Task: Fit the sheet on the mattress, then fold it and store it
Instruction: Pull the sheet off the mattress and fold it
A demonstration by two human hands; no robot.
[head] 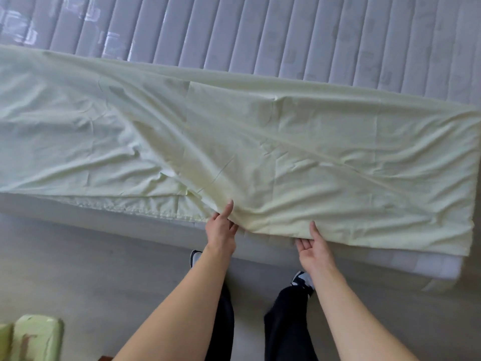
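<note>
A pale yellow-green sheet (260, 142) lies folded into a long band across the near half of the grey quilted mattress (286, 35). Its near edge hangs slightly over the mattress side. My left hand (221, 230) pinches the sheet's near edge, thumb on top and fingers under the cloth. A short way to the right, my right hand (312, 248) is palm up at the same edge, thumb lying on the fabric and fingers beneath the hem. The elastic hem shows along the near left edge.
The mattress sits low on a grey floor (91, 269). My legs in dark trousers and sneakers (302, 280) stand right against its side. A pale green object (36, 337) sits on the floor at the lower left.
</note>
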